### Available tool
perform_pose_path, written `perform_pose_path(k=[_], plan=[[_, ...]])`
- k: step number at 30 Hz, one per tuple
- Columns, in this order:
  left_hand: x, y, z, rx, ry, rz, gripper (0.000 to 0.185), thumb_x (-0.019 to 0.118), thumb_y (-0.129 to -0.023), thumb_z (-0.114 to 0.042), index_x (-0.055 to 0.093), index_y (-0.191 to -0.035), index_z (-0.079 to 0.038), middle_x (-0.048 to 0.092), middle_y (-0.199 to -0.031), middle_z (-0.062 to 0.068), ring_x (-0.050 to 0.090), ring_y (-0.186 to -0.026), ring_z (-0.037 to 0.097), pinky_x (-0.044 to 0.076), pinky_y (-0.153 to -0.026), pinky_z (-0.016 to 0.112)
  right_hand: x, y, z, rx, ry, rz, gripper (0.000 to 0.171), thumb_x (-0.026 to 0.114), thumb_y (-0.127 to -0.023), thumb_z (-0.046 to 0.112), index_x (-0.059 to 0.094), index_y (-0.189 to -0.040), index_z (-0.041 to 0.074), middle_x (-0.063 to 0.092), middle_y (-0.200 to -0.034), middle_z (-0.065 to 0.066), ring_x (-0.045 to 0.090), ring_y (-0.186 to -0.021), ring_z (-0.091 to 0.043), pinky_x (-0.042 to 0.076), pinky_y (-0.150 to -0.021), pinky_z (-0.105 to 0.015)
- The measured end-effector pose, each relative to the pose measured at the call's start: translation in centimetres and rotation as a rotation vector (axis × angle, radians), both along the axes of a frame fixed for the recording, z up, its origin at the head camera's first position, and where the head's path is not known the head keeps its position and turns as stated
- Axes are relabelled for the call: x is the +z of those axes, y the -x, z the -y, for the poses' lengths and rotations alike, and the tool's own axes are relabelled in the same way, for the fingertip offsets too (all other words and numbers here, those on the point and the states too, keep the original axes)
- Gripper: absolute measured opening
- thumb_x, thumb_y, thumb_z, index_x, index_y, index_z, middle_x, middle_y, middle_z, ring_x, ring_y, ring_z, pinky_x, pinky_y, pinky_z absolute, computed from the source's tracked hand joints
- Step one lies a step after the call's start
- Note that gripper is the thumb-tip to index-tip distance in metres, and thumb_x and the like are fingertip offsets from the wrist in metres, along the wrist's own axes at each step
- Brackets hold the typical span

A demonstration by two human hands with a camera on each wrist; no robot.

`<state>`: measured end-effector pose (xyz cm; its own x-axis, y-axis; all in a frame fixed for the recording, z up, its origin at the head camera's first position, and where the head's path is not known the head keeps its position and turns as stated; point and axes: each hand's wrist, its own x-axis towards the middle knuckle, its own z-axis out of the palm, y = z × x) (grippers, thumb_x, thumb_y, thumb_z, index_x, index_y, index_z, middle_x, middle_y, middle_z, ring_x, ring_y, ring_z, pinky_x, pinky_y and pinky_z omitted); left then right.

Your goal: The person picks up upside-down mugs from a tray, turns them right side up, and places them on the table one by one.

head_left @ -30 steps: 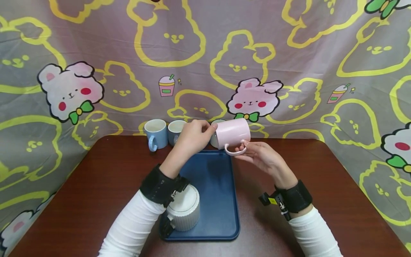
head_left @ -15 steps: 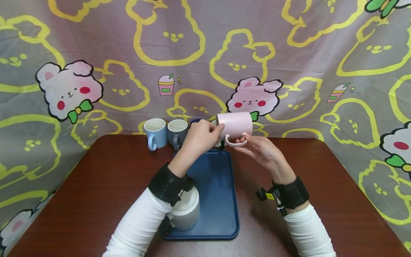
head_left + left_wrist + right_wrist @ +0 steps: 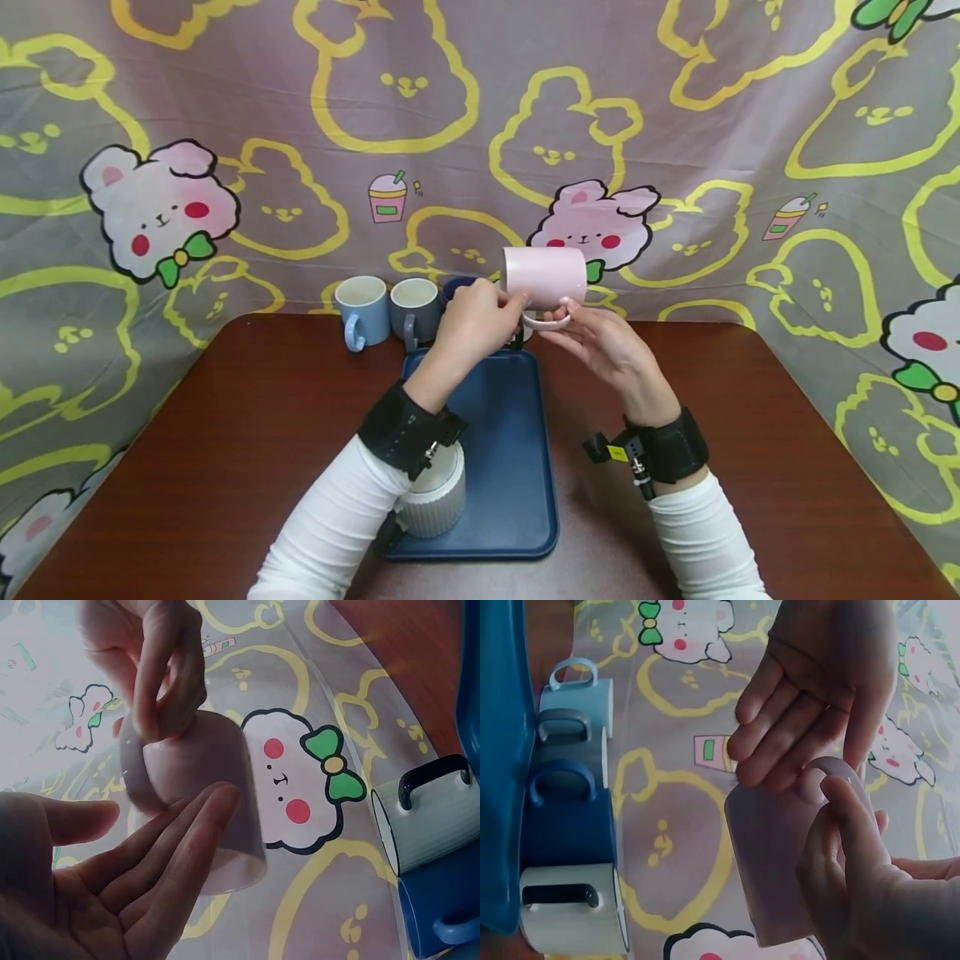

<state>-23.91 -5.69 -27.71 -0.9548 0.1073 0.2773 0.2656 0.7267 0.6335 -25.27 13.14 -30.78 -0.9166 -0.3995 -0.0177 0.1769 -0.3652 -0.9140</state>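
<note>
A pink mug (image 3: 543, 275) is held in the air on its side above the back edge of the tray, its handle lowermost. My right hand (image 3: 611, 350) pinches that handle between thumb and fingers, as the right wrist view confirms with the hand (image 3: 870, 870) at the loop. At the mug's left end is my left hand (image 3: 480, 317). In the left wrist view its fingers (image 3: 187, 832) lie fairly straight against the mug (image 3: 217, 757), the thumb apart from it. A white ribbed mug (image 3: 431, 500) stands upside down on the blue tray (image 3: 510, 450), partly behind my left forearm.
Along the wall cloth stand a light blue mug (image 3: 365, 310), a grey mug (image 3: 415, 308), a dark blue mug (image 3: 566, 825) and a white mug with a black handle (image 3: 427, 817). My hands partly hide the last two in the head view. The brown table (image 3: 712, 417) surrounds the tray.
The pink mug has risen and levelled out while still held by its handle. My left hand has shifted to the right with it, uncovering the grey and dark blue mugs.
</note>
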Motion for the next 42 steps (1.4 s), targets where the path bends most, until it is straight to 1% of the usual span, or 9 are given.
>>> perform_pose_path(k=[11, 17, 23, 25, 28, 32, 36, 38, 42], plan=[[0.0, 0.3, -0.2, 0.044, -0.004, -0.075, 0.05, 0.054, -0.094, -0.04, 0.067, -0.057, -0.01, 0.057, -0.049, 0.001, 0.053, -0.045, 0.015, 0.031, -0.038, 0.024, 0.3, -0.5, 1.2, -0.041, 0.103, 0.015, 0.029, 0.042, -0.101, 0.014, 0.065, -0.086, 0.004, 0.062, -0.089, -0.006, 0.065, -0.094, -0.014, 0.051, -0.087, -0.03], [-0.1, 0.3, -0.1, 0.063, -0.015, -0.107, 0.045, 0.057, -0.093, -0.039, 0.069, -0.06, -0.011, 0.058, -0.05, 0.0, 0.053, -0.045, 0.014, 0.032, -0.039, 0.025, 0.2, -0.7, 1.7, -0.05, 0.078, -0.008, 0.03, 0.041, -0.101, 0.016, 0.065, -0.085, 0.006, 0.063, -0.092, -0.006, 0.065, -0.095, -0.014, 0.053, -0.087, -0.028], [-0.1, 0.5, 0.0, 0.078, -0.072, -0.103, 0.039, 0.059, -0.092, -0.036, 0.071, -0.063, -0.013, 0.061, -0.052, -0.001, 0.055, -0.049, 0.014, 0.037, -0.044, 0.026, 0.1, -0.8, 1.7, -0.033, 0.03, -0.022, 0.033, 0.042, -0.101, 0.021, 0.068, -0.083, 0.011, 0.067, -0.087, 0.001, 0.063, -0.09, -0.011, 0.052, -0.09, -0.027], [-0.2, 0.6, 0.0, 0.07, -0.126, -0.095, 0.036, 0.06, -0.091, -0.034, 0.073, -0.066, -0.012, 0.064, -0.055, 0.0, 0.058, -0.051, 0.013, 0.039, -0.045, 0.026, 0.1, -0.8, 1.7, -0.031, 0.017, -0.018, 0.034, 0.043, -0.101, 0.023, 0.069, -0.082, 0.013, 0.067, -0.085, 0.003, 0.061, -0.087, -0.011, 0.05, -0.088, -0.025], [-0.3, 0.7, 0.1, 0.041, -0.25, -0.059, 0.032, 0.063, -0.091, -0.031, 0.074, -0.072, -0.007, 0.068, -0.06, 0.004, 0.064, -0.054, 0.012, 0.046, -0.048, 0.023, 0.1, -0.8, 1.8, -0.022, 0.004, -0.02, 0.035, 0.042, -0.101, 0.026, 0.069, -0.082, 0.015, 0.064, -0.081, 0.005, 0.053, -0.081, -0.011, 0.042, -0.078, -0.023], [-0.5, 0.9, 0.1, -0.024, -0.497, 0.038, 0.029, 0.064, -0.09, -0.024, 0.073, -0.083, 0.003, 0.071, -0.07, 0.013, 0.07, -0.059, 0.016, 0.055, -0.055, 0.024, 0.0, -0.8, 1.9, 0.008, 0.026, -0.02, 0.035, 0.04, -0.102, 0.027, 0.067, -0.084, 0.015, 0.057, -0.082, 0.005, 0.042, -0.076, -0.012, 0.03, -0.067, -0.023], [-0.5, 1.0, 0.2, -0.079, -0.708, 0.133, 0.029, 0.064, -0.091, -0.019, 0.07, -0.09, 0.009, 0.069, -0.074, 0.015, 0.069, -0.06, 0.014, 0.058, -0.061, 0.029, -0.1, -0.9, 2.0, 0.013, 0.061, 0.001, 0.031, 0.042, -0.101, 0.028, 0.066, -0.087, 0.015, 0.054, -0.088, 0.004, 0.039, -0.074, -0.01, 0.029, -0.063, -0.021], [-0.4, 1.0, 0.2, -0.092, -0.759, 0.168, 0.03, 0.063, -0.091, -0.019, 0.069, -0.095, 0.011, 0.069, -0.074, 0.012, 0.068, -0.06, 0.012, 0.058, -0.064, 0.031, -0.1, -0.9, 2.0, 0.018, 0.079, 0.008, 0.03, 0.042, -0.101, 0.027, 0.065, -0.088, 0.014, 0.053, -0.089, 0.003, 0.04, -0.075, -0.01, 0.03, -0.062, -0.02], [-0.2, 0.9, 0.3, -0.096, -0.799, 0.214, 0.031, 0.063, -0.092, -0.021, 0.068, -0.1, 0.009, 0.067, -0.074, 0.006, 0.067, -0.061, 0.009, 0.058, -0.068, 0.032, 0.0, -0.9, 2.1, 0.034, 0.118, 0.021, 0.03, 0.041, -0.101, 0.026, 0.065, -0.088, 0.013, 0.052, -0.09, 0.002, 0.038, -0.075, -0.01, 0.03, -0.061, -0.019]])
